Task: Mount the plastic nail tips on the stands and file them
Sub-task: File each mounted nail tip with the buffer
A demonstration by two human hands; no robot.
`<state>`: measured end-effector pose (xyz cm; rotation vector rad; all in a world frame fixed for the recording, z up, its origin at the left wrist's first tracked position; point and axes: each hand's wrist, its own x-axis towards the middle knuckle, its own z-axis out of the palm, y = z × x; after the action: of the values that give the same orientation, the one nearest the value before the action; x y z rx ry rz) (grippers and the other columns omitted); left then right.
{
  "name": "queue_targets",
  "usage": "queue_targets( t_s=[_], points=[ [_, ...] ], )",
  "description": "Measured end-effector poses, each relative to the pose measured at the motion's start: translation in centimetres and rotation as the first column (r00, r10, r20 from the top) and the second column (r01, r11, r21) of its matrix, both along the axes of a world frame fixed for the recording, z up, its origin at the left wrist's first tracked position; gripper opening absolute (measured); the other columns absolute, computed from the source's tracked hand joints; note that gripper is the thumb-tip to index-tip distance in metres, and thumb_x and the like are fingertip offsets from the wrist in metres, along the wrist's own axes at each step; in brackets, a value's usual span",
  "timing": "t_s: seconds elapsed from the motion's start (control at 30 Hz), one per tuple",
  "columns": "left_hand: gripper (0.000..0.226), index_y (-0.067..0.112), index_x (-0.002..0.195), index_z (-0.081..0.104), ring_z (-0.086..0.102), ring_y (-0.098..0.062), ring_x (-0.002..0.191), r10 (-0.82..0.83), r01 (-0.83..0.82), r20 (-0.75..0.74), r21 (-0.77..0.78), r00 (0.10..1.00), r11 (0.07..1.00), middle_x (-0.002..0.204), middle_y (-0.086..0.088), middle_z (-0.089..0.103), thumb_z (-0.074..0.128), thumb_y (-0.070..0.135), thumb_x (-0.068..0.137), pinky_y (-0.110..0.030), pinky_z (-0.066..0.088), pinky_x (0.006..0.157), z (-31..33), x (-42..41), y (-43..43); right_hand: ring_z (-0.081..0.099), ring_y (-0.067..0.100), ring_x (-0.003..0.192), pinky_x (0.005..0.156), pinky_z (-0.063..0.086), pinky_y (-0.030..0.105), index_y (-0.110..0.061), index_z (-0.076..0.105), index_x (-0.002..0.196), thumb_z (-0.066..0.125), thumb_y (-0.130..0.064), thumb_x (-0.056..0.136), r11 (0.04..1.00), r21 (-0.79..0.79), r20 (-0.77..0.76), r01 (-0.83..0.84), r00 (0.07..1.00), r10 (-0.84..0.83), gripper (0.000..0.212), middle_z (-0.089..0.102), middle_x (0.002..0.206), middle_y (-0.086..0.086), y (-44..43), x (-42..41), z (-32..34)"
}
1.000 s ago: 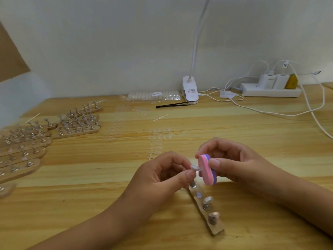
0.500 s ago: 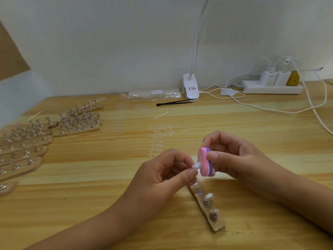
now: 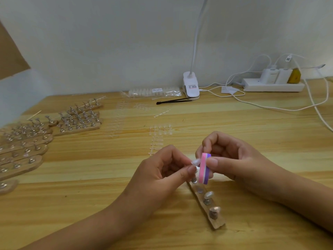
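Observation:
My left hand [image 3: 162, 175] pinches a clear plastic nail tip [image 3: 195, 162] between thumb and forefinger. Its free end touches the pink face of a pink, white and purple file block [image 3: 204, 168], which my right hand [image 3: 234, 163] grips by thumb and fingers. Right below both hands a narrow wooden stand strip [image 3: 215, 221] lies on the table, running toward me. Two of its metal pegs carry mounted nail tips [image 3: 208, 194]; the far pegs are partly hidden by my fingers and the file.
Several more wooden stand strips [image 3: 77, 127] with pegs lie at the left edge. Loose clear tips [image 3: 159, 131] are scattered mid-table. Farther back are a bagged row of tips [image 3: 153, 91], black tweezers [image 3: 173, 101], a clip lamp [image 3: 191, 87], a power strip [image 3: 272, 86] and white cables [image 3: 270, 107].
Both hands have shifted slightly right and up over the strip. The file block has tilted and slid along the nail tip held against it.

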<state>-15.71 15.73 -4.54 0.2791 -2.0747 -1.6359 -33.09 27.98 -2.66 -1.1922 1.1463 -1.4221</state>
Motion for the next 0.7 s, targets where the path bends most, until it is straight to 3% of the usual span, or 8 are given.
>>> queue_targets(
  t_s=[0.13,0.33,0.5,0.7],
  points=[
    [0.008,0.031,0.082,0.067,0.070,-0.012,0.079,0.000,0.000,-0.003,0.000,1.000,1.000,0.082,0.000,0.073,0.073,0.026,0.084,-0.022,0.055,0.074,0.1,0.1,0.0,0.062,0.017,0.072,0.074,0.055,0.028,-0.021,0.067,0.087,0.078,-0.021,0.075,0.993,0.019,0.033,0.112,0.993,-0.113,0.017,0.067,0.090,0.010,-0.2,-0.2,-0.2],
    [0.007,0.033,0.082,0.067,0.071,-0.015,0.082,0.002,-0.002,-0.011,-0.014,1.000,1.000,0.084,0.001,0.073,0.072,0.037,0.079,-0.032,0.058,0.080,0.1,0.1,0.1,0.068,0.019,0.078,0.076,0.055,0.026,-0.017,0.067,0.091,0.080,-0.020,0.075,0.994,0.030,0.047,0.106,0.993,-0.107,0.020,0.067,0.091,0.008,-0.1,-0.3,-0.1],
    [0.009,0.033,0.085,0.069,0.071,-0.016,0.085,0.003,-0.004,-0.047,-0.033,0.999,0.999,0.086,0.000,0.074,0.071,0.040,0.080,-0.028,0.057,0.081,0.1,0.1,0.5,0.068,0.019,0.078,0.074,0.056,0.025,-0.015,0.066,0.089,0.077,-0.015,0.077,0.995,0.022,0.110,0.099,0.989,-0.100,0.017,0.065,0.089,0.008,-0.2,-0.6,0.0],
    [0.007,0.027,0.093,0.070,0.072,-0.018,0.090,-0.008,0.008,-0.024,-0.001,1.000,1.000,0.091,0.000,0.075,0.071,0.022,0.088,-0.028,0.056,0.083,0.0,0.2,0.2,0.068,0.019,0.079,0.072,0.056,0.023,-0.019,0.068,0.089,0.088,-0.033,0.068,0.994,-0.005,0.118,0.110,0.987,-0.109,0.032,0.066,0.090,0.006,-0.1,-1.1,0.2]
  ],
)
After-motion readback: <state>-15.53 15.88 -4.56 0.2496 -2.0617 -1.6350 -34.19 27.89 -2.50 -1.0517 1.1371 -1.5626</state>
